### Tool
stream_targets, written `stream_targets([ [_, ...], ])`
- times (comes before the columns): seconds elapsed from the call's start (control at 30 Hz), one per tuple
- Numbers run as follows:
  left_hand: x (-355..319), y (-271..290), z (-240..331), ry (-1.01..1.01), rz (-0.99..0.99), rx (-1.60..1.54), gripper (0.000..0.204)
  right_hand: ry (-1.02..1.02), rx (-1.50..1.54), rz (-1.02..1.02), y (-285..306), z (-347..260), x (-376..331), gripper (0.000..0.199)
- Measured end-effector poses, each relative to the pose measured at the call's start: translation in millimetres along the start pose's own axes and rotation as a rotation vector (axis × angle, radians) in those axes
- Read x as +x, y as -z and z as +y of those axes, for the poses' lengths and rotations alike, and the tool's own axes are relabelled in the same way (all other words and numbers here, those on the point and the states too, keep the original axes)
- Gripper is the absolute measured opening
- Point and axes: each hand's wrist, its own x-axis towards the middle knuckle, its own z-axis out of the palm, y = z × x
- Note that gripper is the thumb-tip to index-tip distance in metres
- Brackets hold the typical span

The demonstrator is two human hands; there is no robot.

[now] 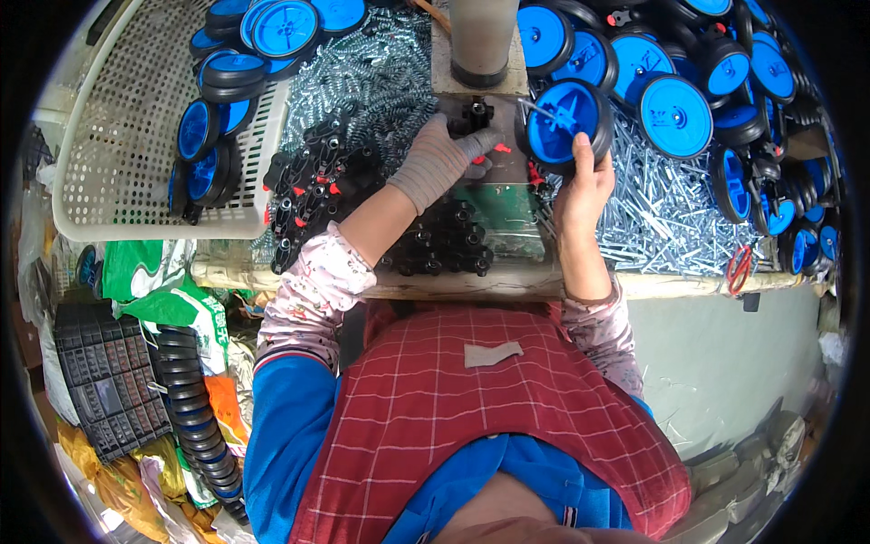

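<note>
My left hand [439, 161], in a grey knitted glove, has its fingers closed round a black plastic bracket [478, 112] with red tabs. The bracket is under the press ram [481, 45]; the glove covers much of it. Just to the right, my bare right hand [584, 186] grips a blue wheel [559, 127] with a black tyre, thumb on its near rim. A thin metal pin [536, 110] sticks out from the wheel's hub toward the bracket. Whether pin and bracket touch I cannot tell.
Loose springs [372, 77] are heaped left of the press, with black brackets [317, 190] before them. Metal pins [648, 208] lie right, beneath several blue wheels [675, 116]. A white basket [136, 213] holds wheels. Red-handled scissors [739, 269] rest at the bench edge [408, 286].
</note>
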Motion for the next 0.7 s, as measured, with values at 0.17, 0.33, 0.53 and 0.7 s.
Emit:
stream_targets([
  [0.17,6,0,5,0.020,0.005,-0.029,0.049,0.027,-0.224,-0.074,-8,-9,-12,0.027],
  [0.33,4,4,6,0.001,-0.016,-0.019,0.048,0.048,-0.406,-0.222,-25,-8,-21,0.043],
  [0.53,-10,32,23,-0.047,-0.249,0.251,0.042,0.148,-0.492,-0.377,-48,-5,-25,0.065],
  [0.7,31,147,54,-0.767,0.144,1.216,0.039,0.232,-0.890,-0.429,-33,-18,-7,0.054],
])
